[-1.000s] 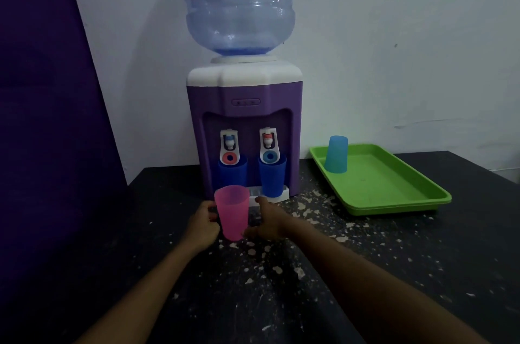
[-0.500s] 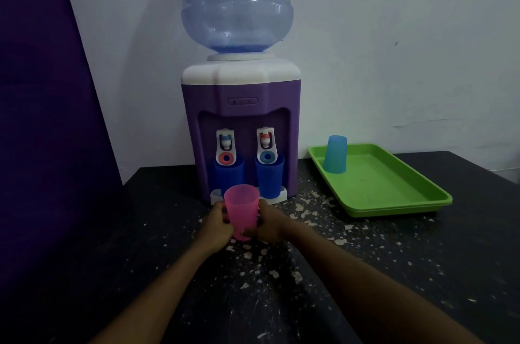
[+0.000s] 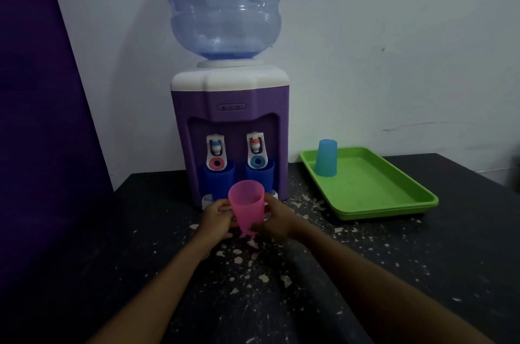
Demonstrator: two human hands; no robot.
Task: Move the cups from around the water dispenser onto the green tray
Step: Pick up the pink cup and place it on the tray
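Dark speckled table (image 3: 365,273) is holding a purple water dispenser (image 3: 230,107) against the wall. Both hands are gripping the pink cup (image 3: 247,204) upright just in front of it, left hand (image 3: 216,217) and right hand (image 3: 277,218) wrapping opposite sides. Two dark blue cups (image 3: 219,179) are sitting under the taps. A light blue cup (image 3: 325,158) is standing upside down on the green tray (image 3: 394,197).

The pink cup (image 3: 247,205) has been brought closer to the water dispenser (image 3: 230,129), now overlapping the two blue cups under the taps. It is gripped lower by both the left hand (image 3: 216,218) and right hand (image 3: 274,218).
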